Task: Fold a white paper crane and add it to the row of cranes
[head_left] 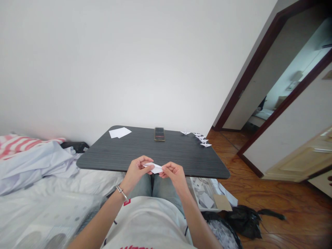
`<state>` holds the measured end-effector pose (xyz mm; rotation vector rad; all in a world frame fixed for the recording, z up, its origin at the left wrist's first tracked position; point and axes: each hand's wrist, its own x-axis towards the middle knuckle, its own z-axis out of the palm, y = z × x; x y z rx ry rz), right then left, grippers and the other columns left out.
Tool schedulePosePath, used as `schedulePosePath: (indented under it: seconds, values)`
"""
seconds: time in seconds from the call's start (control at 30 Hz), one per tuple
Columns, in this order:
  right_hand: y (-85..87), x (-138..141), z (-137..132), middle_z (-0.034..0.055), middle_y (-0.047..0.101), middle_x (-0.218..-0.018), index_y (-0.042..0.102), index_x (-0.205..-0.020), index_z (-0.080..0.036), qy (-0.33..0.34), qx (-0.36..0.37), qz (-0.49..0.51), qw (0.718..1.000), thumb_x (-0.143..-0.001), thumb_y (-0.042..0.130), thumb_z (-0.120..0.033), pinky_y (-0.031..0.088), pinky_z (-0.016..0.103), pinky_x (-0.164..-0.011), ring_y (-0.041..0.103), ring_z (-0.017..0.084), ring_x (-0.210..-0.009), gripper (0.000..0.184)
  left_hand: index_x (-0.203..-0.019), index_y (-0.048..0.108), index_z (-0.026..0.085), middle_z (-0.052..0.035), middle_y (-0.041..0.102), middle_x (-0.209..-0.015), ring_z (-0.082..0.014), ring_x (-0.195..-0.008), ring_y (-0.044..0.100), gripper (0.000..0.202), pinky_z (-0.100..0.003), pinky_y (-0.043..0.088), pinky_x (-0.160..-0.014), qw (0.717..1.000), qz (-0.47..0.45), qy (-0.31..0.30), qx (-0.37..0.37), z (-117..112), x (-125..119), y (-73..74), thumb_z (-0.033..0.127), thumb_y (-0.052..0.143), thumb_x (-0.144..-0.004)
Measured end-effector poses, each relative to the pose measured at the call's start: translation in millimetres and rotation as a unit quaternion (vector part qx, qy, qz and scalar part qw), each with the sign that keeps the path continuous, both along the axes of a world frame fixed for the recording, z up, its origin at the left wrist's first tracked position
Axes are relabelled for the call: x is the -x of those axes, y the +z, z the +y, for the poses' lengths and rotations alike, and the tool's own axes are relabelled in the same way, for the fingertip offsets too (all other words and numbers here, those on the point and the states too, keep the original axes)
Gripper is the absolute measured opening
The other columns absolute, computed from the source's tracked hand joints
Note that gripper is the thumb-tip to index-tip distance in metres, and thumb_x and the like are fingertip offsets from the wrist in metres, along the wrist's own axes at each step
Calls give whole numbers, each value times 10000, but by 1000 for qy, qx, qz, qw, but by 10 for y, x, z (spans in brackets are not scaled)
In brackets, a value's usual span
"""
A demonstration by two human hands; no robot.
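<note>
Between my two hands, just over the near edge of the dark table (pixel 116 152), is a small piece of folded white paper (pixel 156 168), long and pointed in outline. My left hand (pixel 140 169) pinches its left part between thumb and fingers. At the right tip, the thumb and fingertips of my right hand (pixel 173 172) are closed on the same paper. Several folded paper cranes (pixel 205 145) stand in a row along the table's right side, and one more paper crane (pixel 185 132) sits apart, left of them. White paper sheets (pixel 119 132) lie at the far left corner.
A phone (pixel 159 134) lies near the table's back edge, against the wall. Rumpled clothes (pixel 44 162) cover the bed at left. Below the table's right side are a box of papers (pixel 207 197), a black plastic bag (pixel 245 219) and a bag of paper scraps (pixel 223 235).
</note>
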<state>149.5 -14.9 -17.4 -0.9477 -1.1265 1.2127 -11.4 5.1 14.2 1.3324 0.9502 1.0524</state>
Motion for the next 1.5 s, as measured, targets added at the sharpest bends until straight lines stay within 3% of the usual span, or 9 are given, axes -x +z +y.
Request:
schedulePosePath:
  seconds: [0.13, 0.27, 0.5, 0.87, 1.5]
  values:
    - [-10, 8, 1, 4, 635, -569, 629, -656, -152, 23, 2, -13, 1000, -642, 657, -312, 457, 210, -510, 584, 121, -537, 163, -767, 549, 124, 10, 607, -603, -96, -513, 560, 221, -198, 452, -502, 999, 36, -7, -36, 22, -10, -33, 246, 661, -620]
    - [0, 35, -5, -16, 604, -536, 620, -606, -163, 32, 20, 2, 999, -617, 667, -324, 438, 213, -497, 541, 113, -510, 168, -859, 518, 135, 11, 613, -605, -101, -500, 564, 279, -205, 448, -496, 998, 41, -41, -38, 30, -43, -80, 232, 646, -631]
    - [-12, 77, -15, -33, 572, -478, 614, -577, -150, 39, 41, 22, 998, -610, 673, -307, 346, 197, -448, 458, 80, -424, 171, -906, 482, 142, 12, 625, -611, -111, -536, 583, 284, -221, 453, -546, 999, -2, -14, -36, 12, -67, -69, 229, 611, -669]
    - [-12, 103, -29, -19, 599, -519, 632, -607, -143, 30, 49, 37, 998, -621, 670, -277, 346, 195, -461, 469, 79, -443, 140, -925, 479, 146, 34, 601, -559, -106, -504, 559, 283, -216, 435, -535, 998, 17, 5, -53, -46, -113, -21, 212, 600, -677]
    - [-65, 109, 3, -18, 602, -507, 624, -585, -132, 26, 34, 43, 998, -612, 671, -229, 332, 197, -463, 466, 75, -435, 111, -923, 493, 147, 41, 560, -541, -101, -496, 537, 266, -214, 434, -518, 999, 4, -11, -53, -21, -115, -81, 261, 589, -702]
